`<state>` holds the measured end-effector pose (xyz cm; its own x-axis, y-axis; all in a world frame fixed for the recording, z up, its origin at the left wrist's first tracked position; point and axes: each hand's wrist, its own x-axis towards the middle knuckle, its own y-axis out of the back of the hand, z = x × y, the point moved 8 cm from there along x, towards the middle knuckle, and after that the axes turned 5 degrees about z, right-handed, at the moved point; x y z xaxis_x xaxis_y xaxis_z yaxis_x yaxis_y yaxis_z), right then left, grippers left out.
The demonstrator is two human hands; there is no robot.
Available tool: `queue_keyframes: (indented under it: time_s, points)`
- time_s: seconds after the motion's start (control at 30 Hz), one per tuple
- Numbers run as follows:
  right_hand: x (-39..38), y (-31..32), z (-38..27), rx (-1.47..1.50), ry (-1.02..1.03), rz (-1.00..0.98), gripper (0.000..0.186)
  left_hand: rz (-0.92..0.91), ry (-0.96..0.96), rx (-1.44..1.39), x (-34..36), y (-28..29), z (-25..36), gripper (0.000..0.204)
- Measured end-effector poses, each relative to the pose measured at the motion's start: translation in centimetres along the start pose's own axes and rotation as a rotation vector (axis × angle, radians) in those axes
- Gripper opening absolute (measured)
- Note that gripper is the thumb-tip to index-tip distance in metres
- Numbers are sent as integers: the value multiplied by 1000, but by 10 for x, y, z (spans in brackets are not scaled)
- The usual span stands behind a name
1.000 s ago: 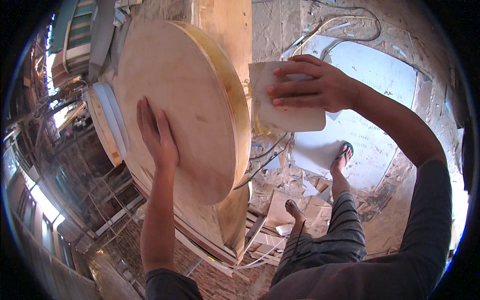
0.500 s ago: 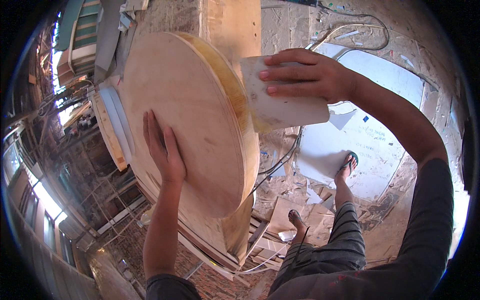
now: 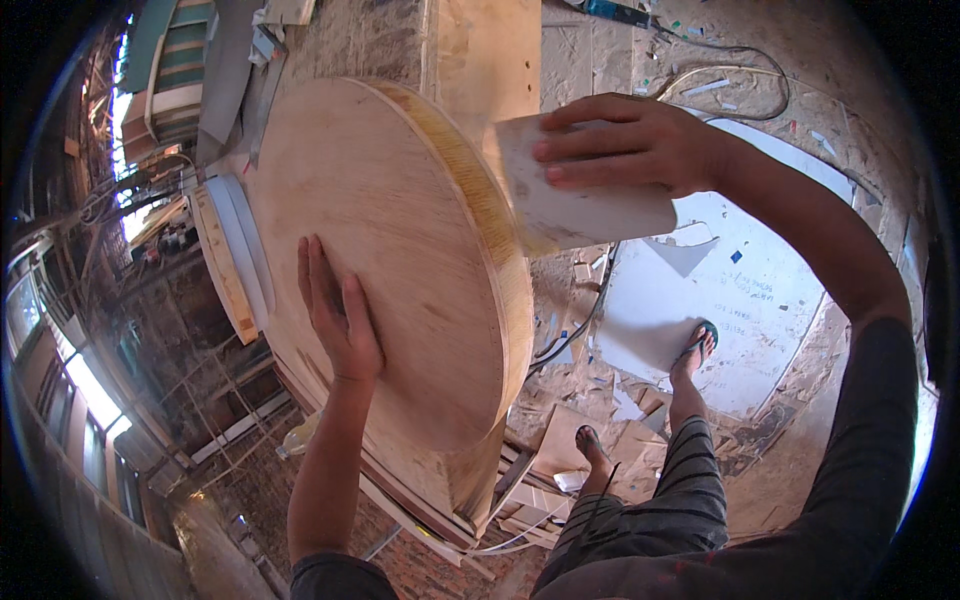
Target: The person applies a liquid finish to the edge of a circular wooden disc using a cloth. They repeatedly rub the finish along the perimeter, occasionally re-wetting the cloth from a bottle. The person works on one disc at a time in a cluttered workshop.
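Observation:
A large round wooden piece [image 3: 400, 230] fills the middle of the view, its thick edge [image 3: 480, 190] coated in something streaky and yellowish. My left hand [image 3: 340, 325] lies flat on its pale top face, fingers stretched out. At the far right of the rim, my right hand [image 3: 635, 145] grips a whitish flat scraper-like sheet [image 3: 585, 205]. Several fingers rest over the sheet's upper face; the thumb is hidden. The sheet's left end is at the coated edge, with a yellow smear on its lower corner; whether it touches the edge I cannot tell.
The round piece rests on a wooden bench [image 3: 480, 60]. White curved strips [image 3: 238, 230] sit left of it. On the right, a large white board [image 3: 740, 310] lies on the floor under my foot. Cables [image 3: 570, 345] and wood offcuts [image 3: 570, 440] litter the ground.
The whole view has shifted slightly, bringing the round piece a little lower and rightward. My right hand and the sheet have moved slightly farther up along the rim. My left hand stays flat.

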<state>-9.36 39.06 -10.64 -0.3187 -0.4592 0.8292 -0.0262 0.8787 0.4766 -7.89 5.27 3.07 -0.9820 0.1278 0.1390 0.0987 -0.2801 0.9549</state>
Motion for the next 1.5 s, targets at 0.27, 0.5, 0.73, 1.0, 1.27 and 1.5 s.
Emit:
queue_keyframes:
  time_s: [0.27, 0.5, 0.73, 1.0, 1.27, 1.5]
  points:
    - [36, 23, -11, -39, -12, 48, 58, -31, -44, 84, -4, 0, 0, 61]
    - [2, 13, -31, -79, -104, -66, 54, -8, -49, 24, -2, -2, 0, 62]
    - [-1, 21, -88, -75, -118, -51, 48, 15, -29, 43, -4, 2, 0, 62]
    - [13, 18, -103, -145, -67, 14, 49, 32, -55, 26, -2, -1, -2, 65]
    - [-2, 20, -91, -164, -148, -80, 45, 45, -67, 1, -1, -1, -4, 64]
    - [30, 49, -71, -208, -15, -55, 47, 41, -62, 13, -1, -2, -5, 62]
